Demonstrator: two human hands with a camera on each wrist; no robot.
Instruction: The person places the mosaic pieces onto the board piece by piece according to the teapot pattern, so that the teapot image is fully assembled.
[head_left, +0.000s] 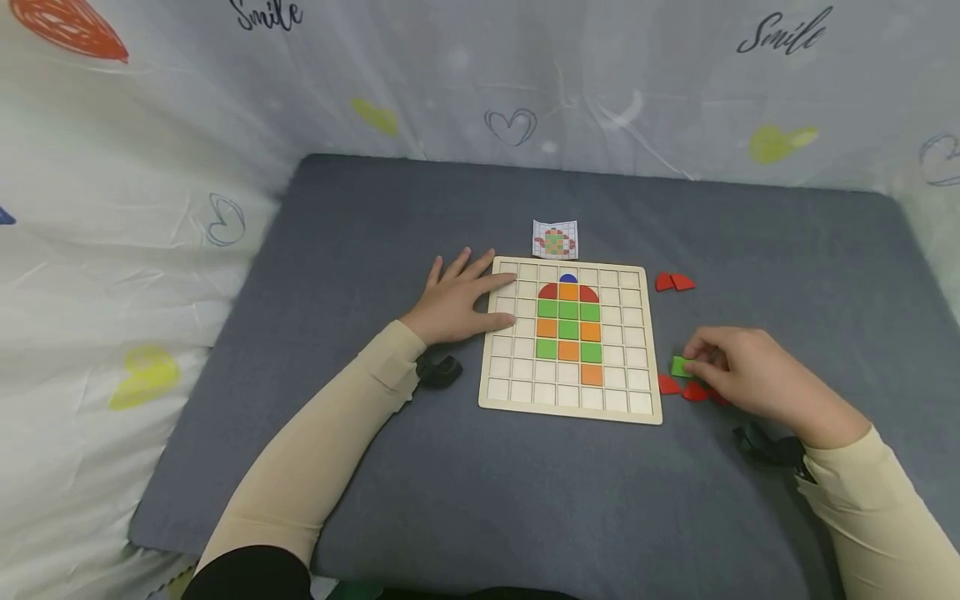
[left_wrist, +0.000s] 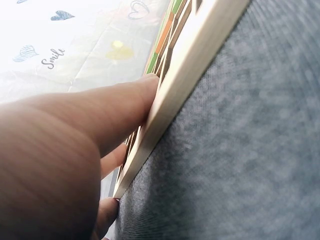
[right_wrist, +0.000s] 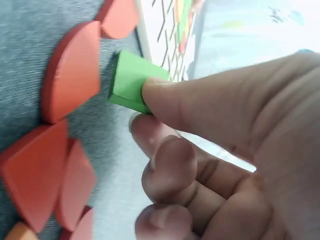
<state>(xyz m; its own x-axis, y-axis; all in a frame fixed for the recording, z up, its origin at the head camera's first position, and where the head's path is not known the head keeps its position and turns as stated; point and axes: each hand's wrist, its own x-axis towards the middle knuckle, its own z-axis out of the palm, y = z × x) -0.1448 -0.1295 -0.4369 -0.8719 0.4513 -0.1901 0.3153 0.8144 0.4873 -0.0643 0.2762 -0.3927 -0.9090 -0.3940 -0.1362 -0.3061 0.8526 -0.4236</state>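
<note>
My left hand [head_left: 450, 308] lies with spread fingers on the left edge of a wooden grid board [head_left: 517, 402]; in the left wrist view its thumb [left_wrist: 125, 107] touches the board's rim. Right of the board, my right hand [head_left: 757, 379] pinches a green square tile [right_wrist: 132, 80] between thumb and index finger. Coloured tiles fill the board's middle columns: a blue half-round piece [head_left: 568, 278] on top, red quarter-rounds [head_left: 548, 291] below it, then green and orange squares. One orange square [head_left: 592, 375] sits lowest, in the right column of the pattern.
Several red quarter-round pieces [head_left: 694, 392] lie by my right hand, and two more red pieces [head_left: 682, 282] farther back. An orange piece [right_wrist: 21, 233] shows in the right wrist view. Behind the board lies a small pattern card [head_left: 556, 240]. Everything rests on a grey table [head_left: 420, 483].
</note>
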